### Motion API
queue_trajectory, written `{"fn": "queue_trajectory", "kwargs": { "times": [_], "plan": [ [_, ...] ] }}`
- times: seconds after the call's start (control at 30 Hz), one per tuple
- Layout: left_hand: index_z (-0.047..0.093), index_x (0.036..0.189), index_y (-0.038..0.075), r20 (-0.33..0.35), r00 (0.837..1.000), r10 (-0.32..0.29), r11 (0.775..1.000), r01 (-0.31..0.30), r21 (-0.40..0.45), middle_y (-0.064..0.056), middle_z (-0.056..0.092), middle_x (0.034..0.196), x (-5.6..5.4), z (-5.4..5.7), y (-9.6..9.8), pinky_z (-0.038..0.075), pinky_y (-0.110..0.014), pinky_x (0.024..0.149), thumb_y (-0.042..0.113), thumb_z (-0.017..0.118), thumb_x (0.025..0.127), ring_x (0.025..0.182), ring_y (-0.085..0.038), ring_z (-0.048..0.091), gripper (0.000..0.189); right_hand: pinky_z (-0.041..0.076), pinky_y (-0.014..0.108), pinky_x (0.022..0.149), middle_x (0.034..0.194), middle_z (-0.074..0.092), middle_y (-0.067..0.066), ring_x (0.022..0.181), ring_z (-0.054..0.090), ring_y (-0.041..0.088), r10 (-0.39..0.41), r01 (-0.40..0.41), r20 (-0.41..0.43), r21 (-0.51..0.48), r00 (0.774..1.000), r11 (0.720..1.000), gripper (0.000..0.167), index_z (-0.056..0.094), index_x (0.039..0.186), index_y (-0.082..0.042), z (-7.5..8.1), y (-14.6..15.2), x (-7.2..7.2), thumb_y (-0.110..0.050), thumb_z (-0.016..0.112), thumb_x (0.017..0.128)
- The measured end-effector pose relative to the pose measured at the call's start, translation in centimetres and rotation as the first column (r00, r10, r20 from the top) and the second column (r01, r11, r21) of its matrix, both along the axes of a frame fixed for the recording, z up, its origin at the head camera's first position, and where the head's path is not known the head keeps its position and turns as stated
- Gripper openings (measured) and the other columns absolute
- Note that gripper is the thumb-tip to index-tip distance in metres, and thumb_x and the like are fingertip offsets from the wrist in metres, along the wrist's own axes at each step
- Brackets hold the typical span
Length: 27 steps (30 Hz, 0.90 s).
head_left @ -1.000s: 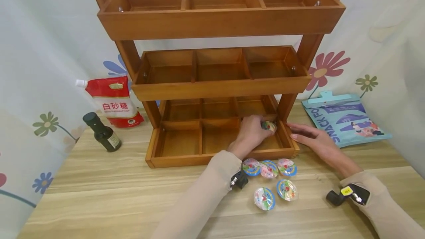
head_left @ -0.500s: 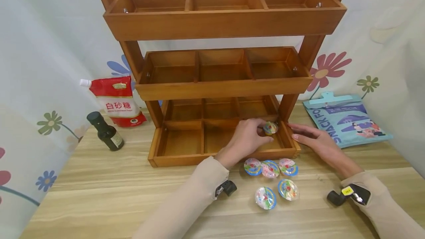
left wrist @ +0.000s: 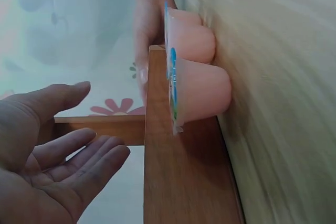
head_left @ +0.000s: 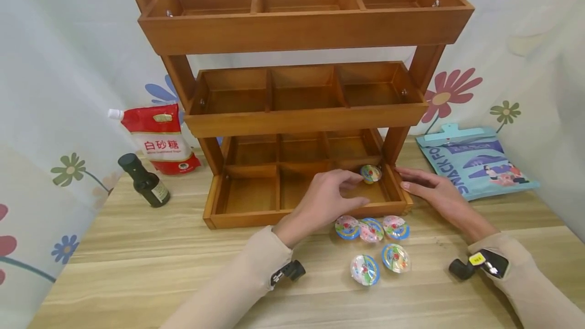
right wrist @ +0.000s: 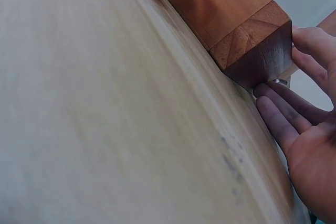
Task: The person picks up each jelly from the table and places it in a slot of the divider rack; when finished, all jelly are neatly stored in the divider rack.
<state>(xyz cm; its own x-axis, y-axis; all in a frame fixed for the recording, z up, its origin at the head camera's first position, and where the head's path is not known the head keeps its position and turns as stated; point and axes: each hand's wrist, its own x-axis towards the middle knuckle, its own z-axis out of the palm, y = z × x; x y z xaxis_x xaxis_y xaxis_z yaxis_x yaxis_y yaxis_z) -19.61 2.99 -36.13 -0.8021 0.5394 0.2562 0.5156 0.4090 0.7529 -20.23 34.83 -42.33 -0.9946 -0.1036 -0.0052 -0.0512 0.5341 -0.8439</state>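
Note:
A jelly cup [head_left: 370,173] sits in the front right compartment of the wooden rack's [head_left: 301,122] bottom tier, against its back right part. My left hand [head_left: 325,193] hovers over that tier just left of the cup, thumb and fingers apart, holding nothing. In the left wrist view the same hand [left wrist: 63,156] shows an unfilled palm. My right hand [head_left: 431,189] touches the outer right end of the bottom tier with its fingertips; the right wrist view shows its fingers [right wrist: 283,116] straight along the wood. In front of the rack lie several more jelly cups [head_left: 364,270], lids facing up.
A red and white sugar pouch [head_left: 160,138] and a dark bottle [head_left: 144,181] stand left of the rack. At the right lies a blue snack bag [head_left: 475,164] with a clip. The rack's two upper tiers overhang the bottom one.
My left hand has let go of the jelly cup in the front right compartment and drawn back to the left and toward me. My right hand has stayed at the rack's end.

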Motion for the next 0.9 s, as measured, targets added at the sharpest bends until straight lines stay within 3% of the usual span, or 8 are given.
{"fn": "queue_trajectory", "kwargs": {
  "times": [0.13,0.37,0.6,0.9],
  "plan": [
    [0.074,0.129,0.002,-0.007,1.0,-0.029,0.999,0.029,0.019,-0.013,0.074,0.125,0.4,-0.2,-1.1,0.059,-0.034,0.093,0.021,0.088,0.091,0.111,-0.028,0.072,0.044,0.037,0.045,0.113,0.158,0.053,0.008,0.145,0.046,0.031,0.002,-0.002,0.0,0.003,1.0,1.0,0.063,0.054,0.158,-0.018,0.0,0.0,-0.1,-0.047,0.067,0.104],
    [0.075,0.125,0.001,-0.007,0.996,-0.091,0.992,0.091,0.084,-0.011,0.076,0.117,0.8,-0.9,-2.9,0.059,-0.024,0.087,0.015,0.088,0.09,0.105,-0.029,0.074,0.04,0.036,0.051,0.114,0.159,0.053,0.009,0.145,0.045,0.032,-0.002,0.002,-0.002,0.009,1.0,1.0,0.063,0.053,0.158,-0.018,-0.1,0.1,-0.3,-0.047,0.067,0.104],
    [0.076,0.121,0.0,0.024,0.988,-0.15,0.983,0.146,0.111,-0.012,0.076,0.116,1.1,-1.4,-3.9,0.059,-0.022,0.085,0.013,0.089,0.089,0.102,-0.025,0.074,0.037,0.038,0.039,0.111,0.16,0.051,0.008,0.146,0.045,0.03,-0.001,0.002,-0.003,0.014,1.0,1.0,0.062,0.053,0.159,-0.019,-0.1,0.3,-0.2,-0.047,0.067,0.104],
    [0.075,0.12,-0.004,0.107,0.966,-0.237,0.968,0.225,0.11,-0.015,0.077,0.116,1.3,-1.8,-4.5,0.06,-0.024,0.084,0.004,0.084,0.092,0.101,-0.024,0.076,0.03,0.039,0.025,0.105,0.156,0.055,0.01,0.143,0.047,0.03,0.003,-0.003,-0.015,-0.01,1.0,1.0,0.061,0.055,0.157,-0.017,-0.2,0.2,-0.2,-0.045,0.068,0.105]
  ]
}}
